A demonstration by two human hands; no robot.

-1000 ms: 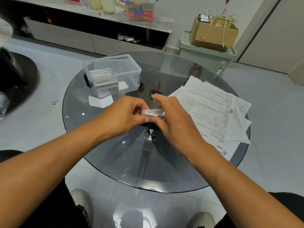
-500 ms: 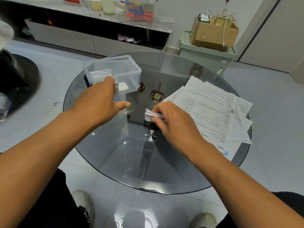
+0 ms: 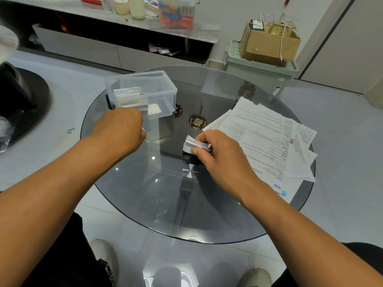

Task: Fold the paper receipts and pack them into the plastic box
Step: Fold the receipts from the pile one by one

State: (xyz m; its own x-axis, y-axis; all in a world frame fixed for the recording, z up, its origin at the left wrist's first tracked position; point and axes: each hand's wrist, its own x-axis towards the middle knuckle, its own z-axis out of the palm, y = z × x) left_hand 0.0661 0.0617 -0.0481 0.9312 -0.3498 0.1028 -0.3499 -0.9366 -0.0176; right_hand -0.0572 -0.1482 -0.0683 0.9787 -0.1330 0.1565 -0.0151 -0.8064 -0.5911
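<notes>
Right hand (image 3: 219, 154) pinching folded receipt (image 3: 194, 144), left hand (image 3: 122, 129) curled, grip unclear, plastic box (image 3: 143, 94) holding folded receipts (image 3: 128, 94)

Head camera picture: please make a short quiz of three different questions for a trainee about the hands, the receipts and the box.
1. True or false: the right hand pinches a folded receipt above the glass table.
2. Multiple choice: where do the unfolded papers lie? A) inside the plastic box B) on the table, to the right of the right hand C) on the floor
3. Fill in: the folded receipts already packed stand at the ____ end of the plastic box.

Key: 1 true; 2 B; 3 left. Note: the left hand is in front of the box; its fingers are hidden from view.
</notes>
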